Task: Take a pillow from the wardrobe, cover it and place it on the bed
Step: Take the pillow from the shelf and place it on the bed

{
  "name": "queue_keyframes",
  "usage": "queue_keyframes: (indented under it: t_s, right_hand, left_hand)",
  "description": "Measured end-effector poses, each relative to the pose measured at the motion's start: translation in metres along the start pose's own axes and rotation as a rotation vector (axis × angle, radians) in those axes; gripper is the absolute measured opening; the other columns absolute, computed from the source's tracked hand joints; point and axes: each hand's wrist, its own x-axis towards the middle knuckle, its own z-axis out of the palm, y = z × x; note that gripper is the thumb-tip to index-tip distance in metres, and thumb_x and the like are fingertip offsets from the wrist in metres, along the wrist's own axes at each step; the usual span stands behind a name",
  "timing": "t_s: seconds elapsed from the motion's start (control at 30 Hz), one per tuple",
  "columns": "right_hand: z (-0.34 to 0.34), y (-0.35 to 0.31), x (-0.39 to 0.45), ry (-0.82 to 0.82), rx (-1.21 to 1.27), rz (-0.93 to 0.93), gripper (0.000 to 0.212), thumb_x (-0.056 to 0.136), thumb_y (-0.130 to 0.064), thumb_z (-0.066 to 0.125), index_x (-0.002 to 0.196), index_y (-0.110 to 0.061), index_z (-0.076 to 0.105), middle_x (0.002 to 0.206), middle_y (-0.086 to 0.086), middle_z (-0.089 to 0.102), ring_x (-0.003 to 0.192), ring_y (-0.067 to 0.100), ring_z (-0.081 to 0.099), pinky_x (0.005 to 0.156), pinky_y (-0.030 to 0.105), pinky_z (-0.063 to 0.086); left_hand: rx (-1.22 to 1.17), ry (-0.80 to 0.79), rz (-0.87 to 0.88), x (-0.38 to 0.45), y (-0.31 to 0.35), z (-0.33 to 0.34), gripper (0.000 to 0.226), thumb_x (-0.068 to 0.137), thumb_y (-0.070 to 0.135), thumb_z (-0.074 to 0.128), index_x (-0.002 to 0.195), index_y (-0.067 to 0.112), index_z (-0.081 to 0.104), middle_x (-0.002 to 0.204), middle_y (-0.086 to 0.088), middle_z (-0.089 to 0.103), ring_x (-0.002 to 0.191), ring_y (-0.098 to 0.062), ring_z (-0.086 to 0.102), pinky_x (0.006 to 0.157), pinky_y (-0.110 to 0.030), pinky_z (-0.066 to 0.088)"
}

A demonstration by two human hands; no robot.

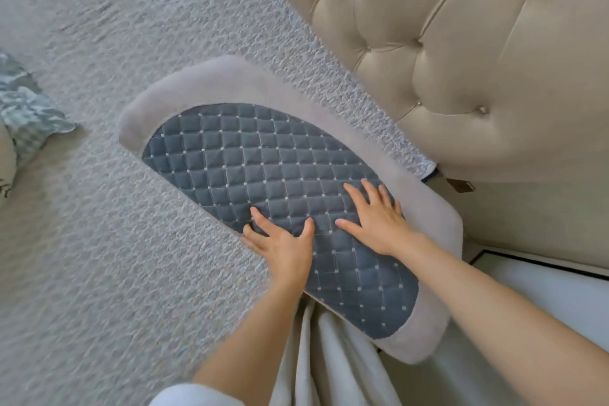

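From the head view I see the covered pillow [263, 168] lying on the bed [115, 43], just beside the tufted headboard [461, 59]. My left hand [283, 241] and right hand [379, 221] press flat on it, fingers spread. Its near end overhangs the bed edge, away from the headboard; I judge it could slide off.

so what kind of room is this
Most likely a bedroom: a tufted, buttoned headboard stands behind a bed with a textured bedspread, and both hands press a covered pillow lying on it.
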Motion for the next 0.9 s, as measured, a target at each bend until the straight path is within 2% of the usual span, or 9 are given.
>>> queue_keyframes:
  t_s: [0.07, 0.13, 0.3, 0.37, 0.47, 0.53, 0.63, 0.77, 0.9]
  right_hand:
    - [0.007, -0.002, 0.009, 0.012, -0.027, -0.022, 0.081, 0.086, -0.070, 0.039, 0.151, -0.037, 0.002, 0.162, 0.002, -0.005, 0.146, 0.037, -0.001, 0.116, 0.056, 0.011]
    - [0.010, -0.004, 0.021, 0.059, -0.024, -0.017, 0.072, 0.093, -0.061, 0.037, 0.152, -0.032, 0.008, 0.162, 0.002, -0.001, 0.146, 0.036, 0.001, 0.116, 0.053, 0.013]
    - [0.008, -0.004, 0.049, 0.086, -0.050, 0.074, 0.069, 0.095, -0.056, 0.038, 0.152, -0.031, 0.008, 0.162, 0.005, -0.002, 0.145, 0.041, 0.002, 0.116, 0.055, 0.013]
    - [0.004, -0.005, 0.058, 0.131, -0.062, 0.064, 0.072, 0.094, -0.056, 0.041, 0.152, -0.028, 0.007, 0.161, 0.010, 0.000, 0.143, 0.043, 0.008, 0.115, 0.057, 0.018]
    - [-0.003, -0.005, 0.073, 0.161, -0.011, 0.104, 0.080, 0.091, -0.059, 0.044, 0.152, -0.024, 0.004, 0.160, 0.014, 0.005, 0.142, 0.042, 0.014, 0.111, 0.061, 0.023]
    - [-0.006, -0.002, 0.082, 0.145, 0.026, 0.138, 0.085, 0.088, -0.065, 0.044, 0.151, -0.025, 0.002, 0.159, 0.014, 0.011, 0.142, 0.041, 0.018, 0.109, 0.063, 0.023]
    - [-0.008, 0.000, 0.093, 0.106, 0.058, 0.176, 0.092, 0.083, -0.072, 0.044, 0.151, -0.026, 0.001, 0.158, 0.012, 0.017, 0.141, 0.041, 0.021, 0.109, 0.065, 0.023]
    - [-0.006, -0.006, 0.099, 0.150, 0.175, 0.186, 0.088, 0.080, -0.072, 0.048, 0.144, -0.017, 0.020, 0.147, 0.014, 0.034, 0.131, 0.037, 0.038, 0.104, 0.061, 0.032]
    - [-0.017, -0.011, 0.099, 0.320, 0.158, 0.133, 0.077, 0.082, -0.069, 0.049, 0.138, -0.020, 0.031, 0.141, 0.008, 0.041, 0.125, 0.034, 0.043, 0.100, 0.056, 0.034]
  left_hand:
    - [-0.016, -0.006, -0.031, 0.007, -0.021, 0.001, 0.108, 0.082, 0.048, 0.069, 0.153, 0.026, -0.008, 0.158, -0.009, -0.006, 0.146, -0.035, -0.001, 0.115, -0.053, 0.024]
    - [-0.060, -0.042, -0.107, 0.018, -0.038, 0.002, 0.102, 0.088, 0.046, 0.063, 0.154, 0.025, -0.011, 0.160, -0.009, -0.008, 0.147, -0.036, 0.007, 0.117, -0.052, 0.024]
    - [-0.095, -0.178, -0.267, 0.047, -0.057, 0.009, 0.088, 0.095, 0.054, 0.047, 0.154, 0.032, -0.015, 0.163, -0.010, -0.016, 0.151, -0.034, 0.003, 0.116, -0.052, 0.019]
    - [-0.132, -0.183, -0.275, 0.049, -0.058, 0.014, 0.093, 0.092, 0.056, 0.052, 0.153, 0.036, -0.016, 0.163, -0.009, -0.018, 0.150, -0.034, 0.008, 0.115, -0.052, 0.021]
    - [-0.303, -0.093, -0.323, 0.050, -0.061, 0.020, 0.103, 0.086, 0.053, 0.064, 0.152, 0.040, -0.014, 0.163, -0.007, -0.014, 0.149, -0.035, 0.012, 0.114, -0.054, 0.024]
    - [-0.401, -0.054, -0.451, 0.058, -0.065, 0.020, 0.116, 0.078, 0.057, 0.071, 0.152, 0.037, -0.017, 0.164, -0.010, -0.003, 0.148, -0.036, 0.016, 0.114, -0.056, 0.024]
    - [-0.454, -0.100, -0.580, 0.075, -0.076, 0.018, 0.133, 0.066, 0.063, 0.077, 0.149, 0.037, -0.023, 0.162, -0.011, 0.016, 0.144, -0.039, 0.027, 0.114, -0.061, 0.027]
    - [-0.520, -0.132, -0.584, 0.085, -0.084, 0.020, 0.133, 0.062, 0.058, 0.083, 0.149, 0.045, -0.017, 0.161, -0.003, 0.019, 0.143, -0.038, 0.029, 0.109, -0.069, 0.029]
    - [-0.594, -0.127, -0.465, 0.085, -0.070, 0.019, 0.121, 0.062, 0.054, 0.084, 0.149, 0.052, -0.001, 0.158, 0.006, 0.026, 0.141, -0.034, 0.034, 0.105, -0.070, 0.034]
